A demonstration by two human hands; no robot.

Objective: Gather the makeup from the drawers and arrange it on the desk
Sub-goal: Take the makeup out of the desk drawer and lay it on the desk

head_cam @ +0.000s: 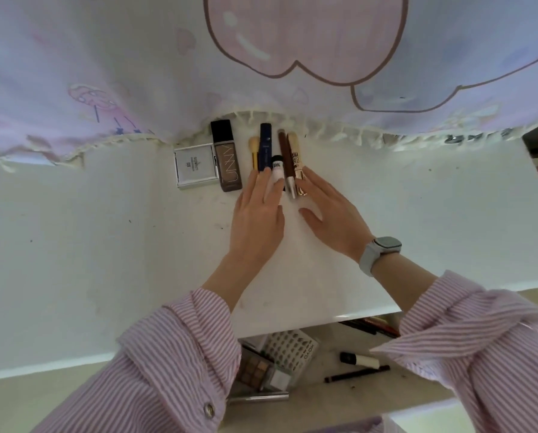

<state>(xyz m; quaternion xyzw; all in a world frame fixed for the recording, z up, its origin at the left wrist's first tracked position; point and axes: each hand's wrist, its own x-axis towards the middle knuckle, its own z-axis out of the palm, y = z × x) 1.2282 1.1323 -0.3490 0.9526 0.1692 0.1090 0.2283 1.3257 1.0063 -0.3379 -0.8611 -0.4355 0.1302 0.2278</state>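
Both hands are out over the white desk (105, 245), and this is the arranging step: the person is squaring up a row of makeup laid at the far edge, just below the frilled curtain (105, 89). The left hand (256, 214) lies flat with straight fingers, its tips against a small white tube with a black cap (277, 170), nudging it into line; the right hand (330, 214), a smartwatch (383, 248) on its wrist, is likewise spread flat and holding nothing, fingertips pressed beside a gold-capped tube (299, 170). From the left the row reads: a silver compact (194, 167), an UNNY foundation bottle (228, 157), a small brush (254, 151), a dark blue tube (265, 145), the white tube, a brown pencil-like stick (286, 160), then the gold one, all lying close side by side. The task looks partly done, since the open drawer (339, 382) below the desk edge still holds an eyeshadow palette (255, 368), a black-capped tube (360, 360), a dark pencil (357, 374) and more. The next move likely calls for lifting both hands off the row without scattering it, then reaching down into the drawer.
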